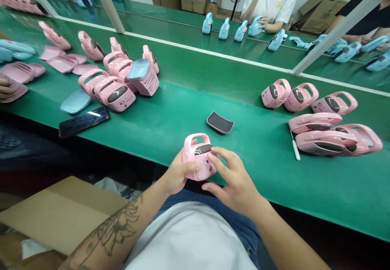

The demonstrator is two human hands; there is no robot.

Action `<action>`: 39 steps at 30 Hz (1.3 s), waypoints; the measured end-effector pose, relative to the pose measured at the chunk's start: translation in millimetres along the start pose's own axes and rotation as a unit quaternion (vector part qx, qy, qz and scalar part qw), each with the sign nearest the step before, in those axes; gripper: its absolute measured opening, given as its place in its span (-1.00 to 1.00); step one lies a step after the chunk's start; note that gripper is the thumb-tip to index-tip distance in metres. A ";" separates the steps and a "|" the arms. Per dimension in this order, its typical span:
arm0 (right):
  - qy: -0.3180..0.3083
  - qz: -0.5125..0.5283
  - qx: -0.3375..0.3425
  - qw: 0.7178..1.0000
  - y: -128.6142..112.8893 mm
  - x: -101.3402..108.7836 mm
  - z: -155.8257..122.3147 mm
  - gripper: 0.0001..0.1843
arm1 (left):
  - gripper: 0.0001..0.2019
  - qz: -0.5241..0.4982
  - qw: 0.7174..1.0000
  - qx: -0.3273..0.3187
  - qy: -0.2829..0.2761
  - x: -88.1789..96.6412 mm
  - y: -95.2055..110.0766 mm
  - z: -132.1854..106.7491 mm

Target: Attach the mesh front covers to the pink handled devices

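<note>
**Left hand (pixel 178 173) grips a glossy pink plastic handled case (pixel 198 168)**

I've got the case held firmly at the near table edge, the grip apparently steadying it against the right hand (pixel 234 184). That hand is half-open, fingertips (pixel 212 152) on the case's dark oval panel (pixel 203 149). A loose pink-rimmed dark panel (pixel 220 122) lies ahead of both hands on the green conveyor table (pixel 179 111).

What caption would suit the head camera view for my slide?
Head view: left hand grips a pink handled plastic device, right hand reaching over it, above a green workbench.
</note>
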State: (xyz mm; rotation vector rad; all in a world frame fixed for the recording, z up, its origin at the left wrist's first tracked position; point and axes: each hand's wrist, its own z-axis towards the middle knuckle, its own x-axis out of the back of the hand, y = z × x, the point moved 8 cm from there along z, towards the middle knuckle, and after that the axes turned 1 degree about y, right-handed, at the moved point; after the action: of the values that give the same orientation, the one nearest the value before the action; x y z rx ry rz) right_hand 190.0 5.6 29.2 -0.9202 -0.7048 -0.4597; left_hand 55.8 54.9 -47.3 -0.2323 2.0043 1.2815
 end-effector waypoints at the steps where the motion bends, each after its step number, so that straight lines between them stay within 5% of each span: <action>1: 0.001 -0.008 0.032 0.999 -3.6 1.8 3.9 -0.11 | -0.22 0.000 1.000 0.009 0.004 1.1 -1.1 0.1; 7: -0.029 0.050 0.047 0.997 2.4 6.2 23.4 -0.30 | -0.19 0.005 0.999 0.012 0.045 7.6 -4.9 3.4; 11: -0.052 0.114 0.027 0.992 10.5 2.6 28.5 -0.34 | -0.33 0.005 0.999 -0.017 0.030 0.7 -5.4 5.6; 14: -0.039 0.124 0.014 0.991 12.9 -1.0 30.9 -0.34 | -0.43 0.011 0.996 -0.027 0.079 6.6 -2.1 6.2; 17: -0.040 0.121 -0.038 0.991 21.1 -6.5 30.6 -0.30 | -0.46 0.012 0.998 -0.006 0.054 4.0 4.1 9.8; 19: -0.027 0.136 -0.135 0.981 38.3 -7.8 26.3 -0.18 | -0.45 -0.006 1.000 -0.003 0.002 -3.4 12.3 13.3; 21: -0.029 0.221 -0.274 0.936 59.3 -16.4 14.2 -0.15 | -0.44 -0.030 0.999 -0.018 -0.024 -6.5 22.3 17.0; 23: -0.063 0.378 -0.378 0.843 65.9 -37.5 -0.5 -0.21 | -0.45 -0.041 0.999 -0.030 -0.019 -4.5 27.8 20.9; 26: -0.085 0.576 -0.404 0.705 50.1 -62.5 -6.8 -0.27 | -0.50 -0.042 0.999 -0.028 0.007 2.5 24.0 26.3; 28: -0.047 0.621 -0.396 0.675 45.3 -67.9 -4.8 -0.38 | -0.50 -0.047 0.998 -0.029 0.019 6.1 18.1 28.5; 34: 0.041 0.598 -0.378 0.706 51.6 -72.6 -3.2 -0.43 | -0.49 -0.043 0.996 -0.055 0.046 16.3 14.4 25.9; 39: 0.067 0.356 -0.289 0.886 44.4 -51.1 2.6 -0.11 | -0.56 0.058 0.985 -0.135 0.089 28.3 37.8 20.7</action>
State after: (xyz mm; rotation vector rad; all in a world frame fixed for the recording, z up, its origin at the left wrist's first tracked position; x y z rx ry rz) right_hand 182.0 34.9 -31.4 -1.6060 -0.0508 -0.0574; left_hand 26.4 97.2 -44.0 -0.3748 2.0108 1.6583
